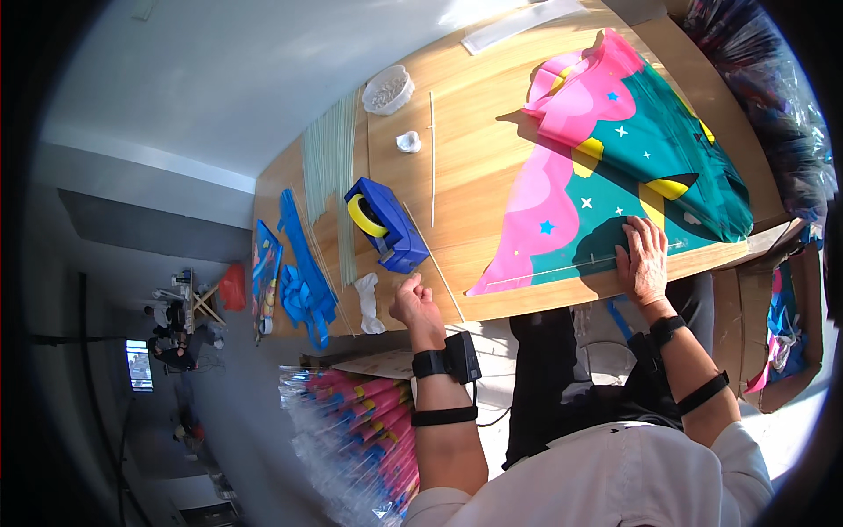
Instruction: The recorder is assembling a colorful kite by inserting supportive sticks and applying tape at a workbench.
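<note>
My right hand [645, 263] lies with its fingers stretched out on the lower edge of a pink and teal triangular sheet [597, 198], which looks like a kite sail. Stars, moons and clouds are printed on it, and its far side is folded and bunched. Short pale strips show along the edge nearest me. Beside the front end of a blue tape dispenser [397, 235] with a yellow core, my left hand [416, 303] is closed, fingertips curled together. Whatever the left fingers pinch, if anything, cannot be made out. A thin rod [446, 279] runs just right of that hand.
Bundled pale rods [329, 158], a white bowl [387, 90] of small pieces, a crumpled white wad [408, 141] and a thin white rod [432, 167] lie farther back. Blue ribbons [303, 272] hang at the left edge. Wrapped printed bundles [360, 430] stand below; an open carton [790, 351] is right.
</note>
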A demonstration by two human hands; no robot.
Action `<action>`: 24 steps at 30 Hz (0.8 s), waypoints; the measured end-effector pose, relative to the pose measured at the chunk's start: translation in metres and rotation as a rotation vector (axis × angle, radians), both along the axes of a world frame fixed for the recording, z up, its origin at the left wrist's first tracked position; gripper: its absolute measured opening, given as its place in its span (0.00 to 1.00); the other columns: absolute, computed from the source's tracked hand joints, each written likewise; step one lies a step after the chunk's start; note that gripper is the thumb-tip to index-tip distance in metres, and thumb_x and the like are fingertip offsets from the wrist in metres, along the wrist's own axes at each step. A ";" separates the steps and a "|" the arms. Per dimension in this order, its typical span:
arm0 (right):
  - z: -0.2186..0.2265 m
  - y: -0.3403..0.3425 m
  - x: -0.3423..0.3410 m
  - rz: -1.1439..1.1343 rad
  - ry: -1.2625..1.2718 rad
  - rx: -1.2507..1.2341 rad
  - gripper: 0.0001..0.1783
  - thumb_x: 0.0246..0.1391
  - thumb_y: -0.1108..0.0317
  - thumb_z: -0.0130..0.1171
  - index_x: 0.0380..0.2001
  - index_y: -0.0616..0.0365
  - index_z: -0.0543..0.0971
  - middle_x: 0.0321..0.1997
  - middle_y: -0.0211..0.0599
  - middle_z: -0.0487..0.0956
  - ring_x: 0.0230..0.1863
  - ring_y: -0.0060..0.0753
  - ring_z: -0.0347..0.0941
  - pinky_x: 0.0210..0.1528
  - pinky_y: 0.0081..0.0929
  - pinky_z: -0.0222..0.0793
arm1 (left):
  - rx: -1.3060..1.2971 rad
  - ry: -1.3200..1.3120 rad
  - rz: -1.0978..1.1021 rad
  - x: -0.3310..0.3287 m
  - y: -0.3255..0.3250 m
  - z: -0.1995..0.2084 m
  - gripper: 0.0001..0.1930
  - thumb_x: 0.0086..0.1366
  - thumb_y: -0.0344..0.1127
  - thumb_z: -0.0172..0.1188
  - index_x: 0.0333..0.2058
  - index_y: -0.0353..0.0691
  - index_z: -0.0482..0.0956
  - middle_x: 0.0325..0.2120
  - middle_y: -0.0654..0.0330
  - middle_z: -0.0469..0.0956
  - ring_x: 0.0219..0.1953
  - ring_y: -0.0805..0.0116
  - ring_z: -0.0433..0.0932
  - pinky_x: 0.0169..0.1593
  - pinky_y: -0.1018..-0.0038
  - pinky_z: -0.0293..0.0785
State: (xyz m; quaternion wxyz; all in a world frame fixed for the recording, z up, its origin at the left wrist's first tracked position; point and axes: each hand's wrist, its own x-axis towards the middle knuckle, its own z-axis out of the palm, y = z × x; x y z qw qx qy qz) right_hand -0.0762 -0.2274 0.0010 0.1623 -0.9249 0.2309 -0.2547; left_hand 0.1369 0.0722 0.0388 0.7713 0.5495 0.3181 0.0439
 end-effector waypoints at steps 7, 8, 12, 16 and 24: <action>0.003 -0.011 -0.017 0.167 -0.211 0.074 0.24 0.39 0.72 0.60 0.44 0.60 0.72 0.52 0.42 0.69 0.56 0.50 0.62 0.58 0.44 0.58 | -0.081 -0.175 -0.364 -0.052 -0.047 0.017 0.11 0.55 0.24 0.55 0.38 0.38 0.68 0.30 0.53 0.77 0.23 0.79 0.65 0.27 0.80 0.61; 0.004 -0.008 -0.022 0.201 -0.196 0.075 0.23 0.39 0.73 0.60 0.44 0.61 0.72 0.52 0.43 0.69 0.56 0.49 0.62 0.58 0.44 0.59 | -0.065 -0.149 -0.372 -0.063 -0.056 0.016 0.14 0.55 0.24 0.54 0.41 0.37 0.66 0.33 0.48 0.77 0.25 0.78 0.67 0.27 0.80 0.61; 0.003 0.005 -0.048 0.282 -0.072 0.043 0.24 0.40 0.72 0.59 0.46 0.62 0.72 0.54 0.45 0.68 0.57 0.49 0.61 0.59 0.43 0.59 | -0.195 -0.134 -0.608 -0.104 -0.102 0.009 0.15 0.55 0.24 0.53 0.43 0.36 0.68 0.35 0.47 0.76 0.26 0.77 0.68 0.28 0.81 0.62; 0.009 0.015 -0.061 0.261 0.115 0.040 0.35 0.43 0.64 0.61 0.56 0.59 0.64 0.61 0.46 0.61 0.64 0.48 0.55 0.66 0.44 0.48 | -0.157 -0.125 -0.738 -0.128 -0.145 -0.004 0.15 0.58 0.25 0.52 0.45 0.34 0.67 0.33 0.48 0.76 0.26 0.77 0.70 0.25 0.82 0.64; 0.012 0.021 -0.052 0.265 0.278 -0.002 0.45 0.45 0.44 0.58 0.61 0.60 0.58 0.68 0.41 0.54 0.69 0.38 0.46 0.70 0.40 0.37 | -0.193 -0.061 -0.815 -0.137 -0.176 -0.007 0.18 0.59 0.26 0.51 0.48 0.33 0.61 0.31 0.47 0.77 0.17 0.77 0.69 0.14 0.83 0.59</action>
